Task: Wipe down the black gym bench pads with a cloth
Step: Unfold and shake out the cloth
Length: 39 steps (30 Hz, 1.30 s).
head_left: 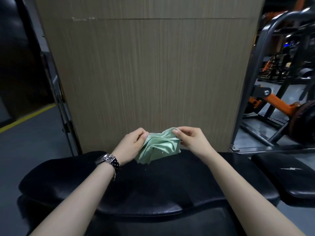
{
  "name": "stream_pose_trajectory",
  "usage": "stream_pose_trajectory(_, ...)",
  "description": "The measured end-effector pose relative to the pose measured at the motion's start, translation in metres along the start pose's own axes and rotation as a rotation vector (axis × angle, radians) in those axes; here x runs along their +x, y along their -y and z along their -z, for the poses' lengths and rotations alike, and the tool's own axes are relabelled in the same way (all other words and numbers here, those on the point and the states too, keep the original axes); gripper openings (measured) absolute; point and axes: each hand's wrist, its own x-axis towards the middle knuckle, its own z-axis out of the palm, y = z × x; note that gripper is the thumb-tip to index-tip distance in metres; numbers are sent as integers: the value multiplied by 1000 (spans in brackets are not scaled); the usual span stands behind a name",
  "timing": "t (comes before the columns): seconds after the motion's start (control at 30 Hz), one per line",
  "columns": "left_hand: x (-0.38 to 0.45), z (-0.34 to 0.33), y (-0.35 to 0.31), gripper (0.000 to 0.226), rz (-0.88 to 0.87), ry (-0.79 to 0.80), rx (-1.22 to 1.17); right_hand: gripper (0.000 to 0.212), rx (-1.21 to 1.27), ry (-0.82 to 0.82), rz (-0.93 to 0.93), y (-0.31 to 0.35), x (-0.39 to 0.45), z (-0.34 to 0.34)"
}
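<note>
Just above the frame's centre-bottom, over the black bench pad (pixel 153 181), my left hand (pixel 131 147) and right hand (pixel 190 140) pinch the green cloth (pixel 160 147), which looks light and floppy, so I'd bunch it by its edges.

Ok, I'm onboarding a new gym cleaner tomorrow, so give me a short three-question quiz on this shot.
1. True or false: the green cloth lies flat on the bench pad.
2. Which wrist wears the watch?
3. The cloth is held by: A) left hand only, B) right hand only, C) both.

Key: 1 false, it is bunched up between the hands. 2 left. 3 C.
</note>
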Motion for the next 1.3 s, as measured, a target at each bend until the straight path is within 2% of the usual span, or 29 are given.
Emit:
stream_pose_trajectory(0.13, 2, -1, -4, 29, 68, 109, -104, 18, -148, 18, -73, -5, 12, -10)
stream_pose_trajectory(0.23, 1, -14, -3, 40, 89, 198, -25, 19, -296, 38, -108, -14, 13, -21)
stream_pose_trajectory(0.33, -4, -32, 1, 42, 108, 263, 81, 19, -334, 46, -129, -19, 9, -27)
stream_pose_trajectory(0.43, -8, -44, 7, 40, 160, 238, 78, 17, -296, 65, -153, -26, 4, -27)
stream_pose_trajectory(0.53, -8, -48, 16, 28, 129, 224, 179, 16, -249, 96, -173, -31, 0, -22)
stream_pose_trajectory(0.6, -7, -48, 17, 25, 103, 230, 147, 17, -201, 133, -178, -31, -4, -17)
stream_pose_trajectory(0.73, -7, -52, 16, 26, 85, 207, 137, 23, -126, 258, -189, -27, -14, -4)
stream_pose_trajectory(0.9, -4, -52, 11, 28, 119, 161, 61, 49, -69, 325, -133, -27, -21, 6)
stream_pose_trajectory(0.97, -1, -48, 9, 27, 100, 166, 42, 42, -110, 348, -79, -29, -20, 6)
stream_pose_trajectory(1.1, 4, -38, 2, 29, 50, 182, 44, 21, -246, 261, -25, -29, -12, 0)
stream_pose_trajectory(1.3, 3, -22, -5, 29, 25, 150, 56, 19, -252, 154, 49, -13, -7, -3)
